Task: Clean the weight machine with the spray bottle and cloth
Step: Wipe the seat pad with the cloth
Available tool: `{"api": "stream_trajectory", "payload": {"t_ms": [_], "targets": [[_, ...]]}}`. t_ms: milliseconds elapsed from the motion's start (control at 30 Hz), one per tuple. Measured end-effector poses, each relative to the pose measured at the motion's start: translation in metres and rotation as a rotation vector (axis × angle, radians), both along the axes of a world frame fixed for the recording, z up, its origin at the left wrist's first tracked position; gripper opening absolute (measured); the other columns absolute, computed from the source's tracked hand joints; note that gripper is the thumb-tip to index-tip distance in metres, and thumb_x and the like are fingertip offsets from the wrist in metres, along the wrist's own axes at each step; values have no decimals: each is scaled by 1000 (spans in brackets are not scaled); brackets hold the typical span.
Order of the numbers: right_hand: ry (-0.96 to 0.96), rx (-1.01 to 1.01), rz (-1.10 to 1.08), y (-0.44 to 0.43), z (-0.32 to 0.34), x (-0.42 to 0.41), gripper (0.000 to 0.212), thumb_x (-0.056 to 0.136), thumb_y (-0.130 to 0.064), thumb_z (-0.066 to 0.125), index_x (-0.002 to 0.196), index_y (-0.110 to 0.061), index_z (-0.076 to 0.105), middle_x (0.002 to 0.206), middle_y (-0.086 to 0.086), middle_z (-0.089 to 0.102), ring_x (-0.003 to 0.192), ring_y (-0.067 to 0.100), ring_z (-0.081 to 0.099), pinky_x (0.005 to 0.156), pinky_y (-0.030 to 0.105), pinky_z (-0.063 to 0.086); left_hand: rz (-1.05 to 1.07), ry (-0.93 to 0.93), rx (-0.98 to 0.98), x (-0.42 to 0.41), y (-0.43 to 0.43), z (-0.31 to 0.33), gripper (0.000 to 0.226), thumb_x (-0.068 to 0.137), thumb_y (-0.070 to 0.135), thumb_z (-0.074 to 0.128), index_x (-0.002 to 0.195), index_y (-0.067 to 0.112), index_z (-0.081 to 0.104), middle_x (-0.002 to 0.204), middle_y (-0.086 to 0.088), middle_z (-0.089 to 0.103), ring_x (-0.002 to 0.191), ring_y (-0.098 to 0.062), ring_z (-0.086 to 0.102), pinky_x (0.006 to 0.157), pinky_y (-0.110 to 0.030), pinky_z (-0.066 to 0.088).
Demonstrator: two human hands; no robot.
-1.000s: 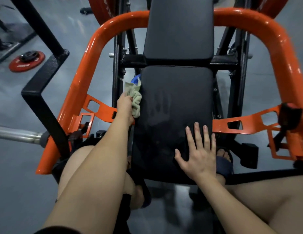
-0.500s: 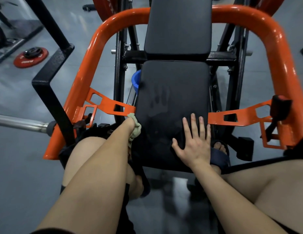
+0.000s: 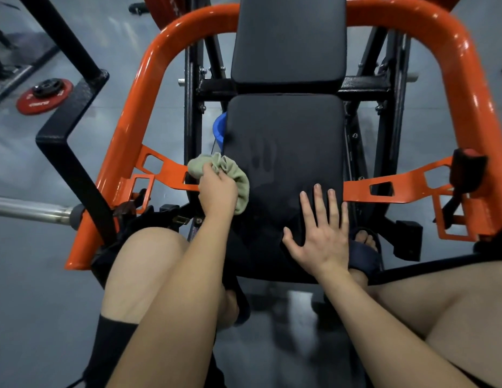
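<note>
Raised from the pad's lower left edge since half a second ago, the green cloth point(image 3: 233, 177) is now carried back onto the left side of the seat pad point(image 3: 286, 152), where it is bunched in the left hand point(image 3: 217, 191), whose fingers are curled tight around the wad. Flat on the pad's lower right part, the right hand point(image 3: 320, 242) is kept where it was, fingers spread and palm down, as if for support. A faint handprint point(image 3: 262, 161) is seen on the black vinyl just to the right of the cloth and above the right hand, so the smudge is judged to be the next patch due for wiping; the left hand is the nearer of the two to it. The pad's long axis is laid away from the person, toward the upright back pad point(image 3: 289, 37), and a stroke across or along that axis is judged to be called for. The orange frame point(image 3: 149, 88) is curved around both pads. No spray bottle can be made out with certainty; a blue object point(image 3: 219, 127) is glimpsed behind the pad's left edge, but what it is cannot be told. A red weight plate point(image 3: 42, 99) is left on the floor at far left.
</note>
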State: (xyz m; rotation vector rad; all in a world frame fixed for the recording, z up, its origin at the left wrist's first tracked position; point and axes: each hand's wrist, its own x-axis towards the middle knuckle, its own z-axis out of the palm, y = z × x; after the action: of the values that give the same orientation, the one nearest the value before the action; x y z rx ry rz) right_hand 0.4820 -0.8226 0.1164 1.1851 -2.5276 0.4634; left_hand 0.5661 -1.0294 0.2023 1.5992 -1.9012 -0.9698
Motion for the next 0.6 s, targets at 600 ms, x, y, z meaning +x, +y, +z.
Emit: {"api": "stream_trajectory", "payload": {"t_ms": [600], "targets": [[-5,60,-5,1,1,1,86,91,-59,52,161,-17,25,170,9,8,157,32,4,124,58,11,-68,-163,129,6,12,-7,58,105,45,37,147,6,31,139,-26,50,121,-47,53,100,-49,43]]}}
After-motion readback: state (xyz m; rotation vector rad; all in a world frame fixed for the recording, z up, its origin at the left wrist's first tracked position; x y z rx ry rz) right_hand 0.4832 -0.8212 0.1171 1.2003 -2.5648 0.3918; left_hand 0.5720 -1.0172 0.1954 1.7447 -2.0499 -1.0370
